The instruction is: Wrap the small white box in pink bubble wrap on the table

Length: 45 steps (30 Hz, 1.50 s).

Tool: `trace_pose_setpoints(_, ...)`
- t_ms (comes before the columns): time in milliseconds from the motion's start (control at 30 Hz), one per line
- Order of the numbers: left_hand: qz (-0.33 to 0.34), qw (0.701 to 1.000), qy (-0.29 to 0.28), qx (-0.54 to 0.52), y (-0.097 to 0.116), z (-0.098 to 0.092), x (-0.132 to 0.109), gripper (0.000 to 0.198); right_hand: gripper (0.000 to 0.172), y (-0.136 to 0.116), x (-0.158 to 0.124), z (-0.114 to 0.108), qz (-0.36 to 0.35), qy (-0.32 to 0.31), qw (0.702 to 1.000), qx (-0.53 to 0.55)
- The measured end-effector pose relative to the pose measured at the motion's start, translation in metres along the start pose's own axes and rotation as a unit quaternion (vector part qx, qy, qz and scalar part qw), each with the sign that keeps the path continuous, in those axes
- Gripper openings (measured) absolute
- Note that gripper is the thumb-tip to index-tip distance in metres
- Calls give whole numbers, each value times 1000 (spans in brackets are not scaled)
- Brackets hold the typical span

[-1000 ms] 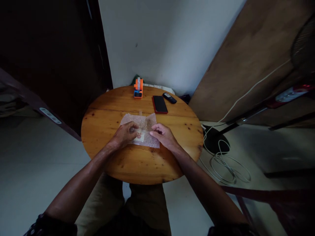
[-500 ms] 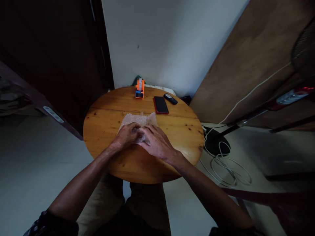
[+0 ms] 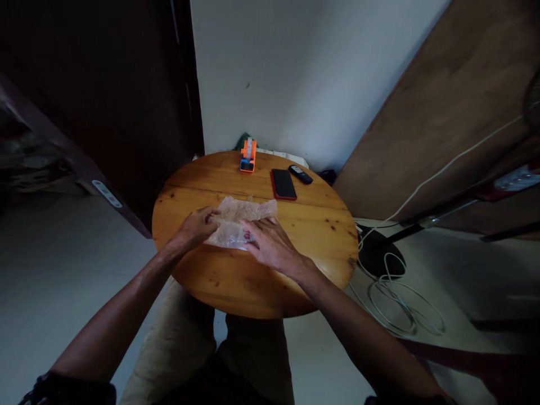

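On the round wooden counter [image 3: 253, 287], a bubble-wrap sheet [image 3: 244, 210] partly doubled over

The counter fills the middle of the view, and the sheet lies on it between two bare hands. Its near part looks folded back on itself, while the far part lies spread out, its edge ruffled; judging by that, the work seems about midway, with no fastening that can be made out on the fold. The right hand [image 3: 272, 242] rests over the sheet's right side, loosely arched, thumb apart from the fingers. The left hand [image 3: 197, 226] has bent fingertips at the left edge; whether they pinch it, I cannot tell. Farther back are a black slab with a red edge [image 3: 284, 184], an orange tape dispenser [image 3: 248, 156], untouched, and a dark handset [image 3: 301, 174] just beside the slab. Near the right fingertips shows a reddish patch [image 3: 247, 234], too small to identify.
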<state>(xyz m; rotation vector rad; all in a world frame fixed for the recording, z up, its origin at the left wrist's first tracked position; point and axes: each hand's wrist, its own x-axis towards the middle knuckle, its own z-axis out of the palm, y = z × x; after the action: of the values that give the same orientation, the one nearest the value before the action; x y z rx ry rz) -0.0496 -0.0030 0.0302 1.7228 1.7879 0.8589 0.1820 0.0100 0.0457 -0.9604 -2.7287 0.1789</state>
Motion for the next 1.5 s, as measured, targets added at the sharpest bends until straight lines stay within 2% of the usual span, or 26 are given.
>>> trace_pose_setpoints(133, -63, 997, 29, -21, -9, -11, -10, 34, 28, -1, 5, -6, -35, -32, 999, -19)
trace_pose_setpoints(300, -170, 977, -54, -119, -9, -18, -16, 36, 31, -4, 10, -11, -50, -54, 996, -59)
trace_pose_setpoints(500, -221, 957, -111, -154, 2, -13, -14, 29, 27, -9, 16, -14, -50, -78, 992, -90)
trace_pose_setpoints(733, -264, 920, -40, -286, 13, 6, -14, 22, 29, -5, 21, -12, -56, -83, 990, -96)
trace_pose_setpoints(900, -272, 882, -39, -382, 20, 9, -21, 23, 37, -6, 24, -13, -41, -74, 993, -87)
trace_pose_setpoints(967, -265, 884, -35, -384, 25, 12, -22, 20, 40, -6, 25, -13, -37, -80, 993, -82)
trace_pose_setpoints(1100, -183, 933, -10, -311, 39, 25, -17, 9, 60, -6, 25, -15, -24, -76, 995, -65)
trace_pose_setpoints(1167, -140, 950, -17, -278, 46, 33, -15, 7, 64, -6, 25, -14, -17, -70, 996, -51)
trace_pose_setpoints(1300, -82, 971, -80, -208, 56, 38, -14, 20, 67, -3, 23, -15, -12, -51, 999, -4)
trace_pose_setpoints(1400, -37, 986, -126, -99, 61, 29, -15, 27, 75, 7, 17, -18, -3, -48, 997, 55)
trace_pose_setpoints(1500, -1, 985, -169, -21, 64, 22, -15, 30, 75, 22, 8, -23, 22, -41, 991, 129)
